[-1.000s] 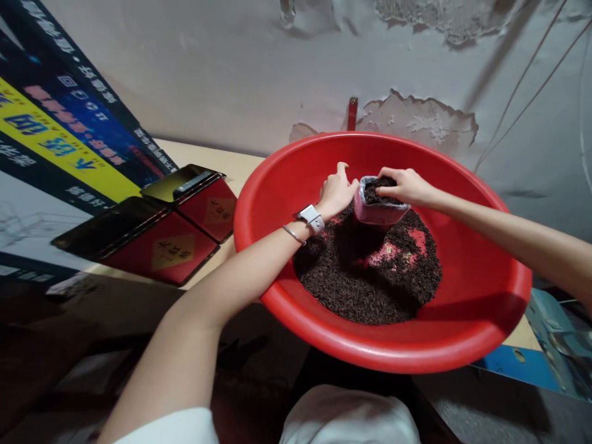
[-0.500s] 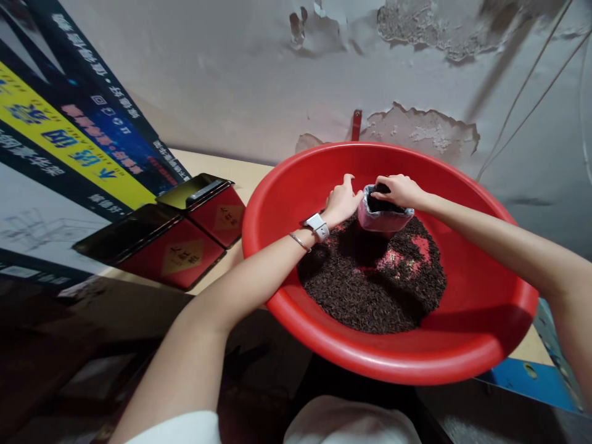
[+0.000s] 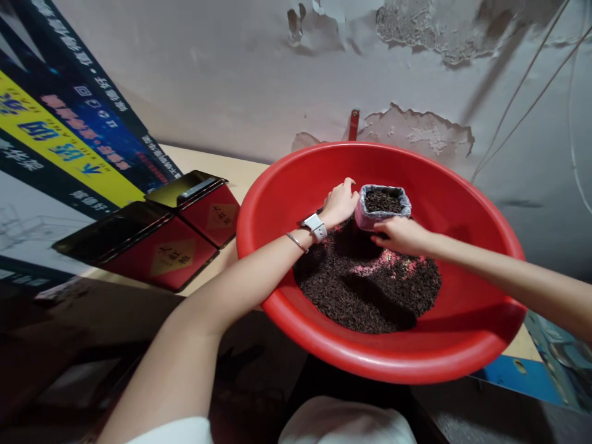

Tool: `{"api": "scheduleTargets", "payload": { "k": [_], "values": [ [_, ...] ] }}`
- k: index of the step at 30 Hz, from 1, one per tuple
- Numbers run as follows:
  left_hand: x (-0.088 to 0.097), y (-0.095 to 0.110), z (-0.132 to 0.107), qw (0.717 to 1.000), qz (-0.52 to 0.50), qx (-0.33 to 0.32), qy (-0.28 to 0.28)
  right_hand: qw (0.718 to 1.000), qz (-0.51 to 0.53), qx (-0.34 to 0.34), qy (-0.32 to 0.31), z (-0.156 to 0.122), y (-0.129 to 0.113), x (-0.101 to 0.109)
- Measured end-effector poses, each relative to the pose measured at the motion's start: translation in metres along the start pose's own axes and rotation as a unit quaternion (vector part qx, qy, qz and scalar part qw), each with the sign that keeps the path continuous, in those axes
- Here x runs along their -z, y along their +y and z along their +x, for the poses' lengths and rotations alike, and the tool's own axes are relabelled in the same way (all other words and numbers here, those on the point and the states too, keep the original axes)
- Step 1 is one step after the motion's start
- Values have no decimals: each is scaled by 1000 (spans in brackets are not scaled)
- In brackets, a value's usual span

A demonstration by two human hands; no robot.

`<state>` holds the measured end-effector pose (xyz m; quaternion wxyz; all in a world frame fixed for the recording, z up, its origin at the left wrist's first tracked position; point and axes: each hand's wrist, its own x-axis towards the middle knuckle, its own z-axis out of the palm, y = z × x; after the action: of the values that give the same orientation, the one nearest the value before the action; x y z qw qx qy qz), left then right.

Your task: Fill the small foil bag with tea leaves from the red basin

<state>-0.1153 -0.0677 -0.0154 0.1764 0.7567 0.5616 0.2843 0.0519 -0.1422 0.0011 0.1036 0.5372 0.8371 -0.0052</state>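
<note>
A small upright container (image 3: 370, 217) with a clear plastic liner folded over its rim stands inside a large red basin (image 3: 481, 271). Dark dried tea leaves (image 3: 383, 200) fill it close to the top. My left hand (image 3: 340, 202), with a watch and bracelet at the wrist, is closed against the container's left side; some fingers are hidden. My right hand (image 3: 401, 235) is just in front of the container, palm down, its fingers loosely bent and apart over the loose tea (image 3: 356, 302) in the basin. Nothing shows in that hand.
Two red and black tins (image 3: 176, 259) with gold labels lie on the pale table (image 3: 208, 157) left of the basin. A printed banner board (image 3: 87, 148) leans behind them. The peeling wall (image 3: 222, 74) rises close behind the basin, with cords hanging at right.
My right hand has come off the tea at the container's mouth and moved down in front of it. The tea surface inside now shows. My left hand stays at the container's side.
</note>
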Motion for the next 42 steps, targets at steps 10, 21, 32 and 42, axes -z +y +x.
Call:
{"api": "scheduleTargets", "payload": {
  "k": [10,21,32,42],
  "values": [
    [-18,1,-8,963,108,-230,-88,970,28,10,-240,0,-19,-51],
    [-30,24,-3,933,176,-249,-191,961,52,33,-269,5,-7,-55],
    [-43,33,20,935,157,-289,-136,953,132,33,-272,5,-4,-93],
    [1,5,1,971,177,-159,-4,949,144,47,-277,-6,-24,-120]
  ]
}}
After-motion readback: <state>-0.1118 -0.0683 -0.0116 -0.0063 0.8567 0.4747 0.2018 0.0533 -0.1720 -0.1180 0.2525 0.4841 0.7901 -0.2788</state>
